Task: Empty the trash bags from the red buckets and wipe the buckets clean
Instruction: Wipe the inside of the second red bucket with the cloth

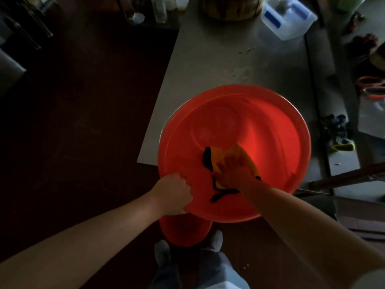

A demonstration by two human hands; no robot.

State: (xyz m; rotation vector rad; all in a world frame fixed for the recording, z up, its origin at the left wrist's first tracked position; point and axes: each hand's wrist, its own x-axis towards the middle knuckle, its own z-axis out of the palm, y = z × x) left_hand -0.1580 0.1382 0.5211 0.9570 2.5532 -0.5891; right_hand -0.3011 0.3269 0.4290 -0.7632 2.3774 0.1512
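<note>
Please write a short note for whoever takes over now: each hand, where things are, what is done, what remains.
Left hand grips the near rim of the red bucket, held over the grey table.
Right hand presses the yellow cloth on its inner wall.
No bag in it; wiping under way.
To do: finish wiping; check the second red bucket by the feet.

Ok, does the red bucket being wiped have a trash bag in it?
No bag: the red bucket shows its bare base, with only a yellow cloth inside, under the right hand.
</note>
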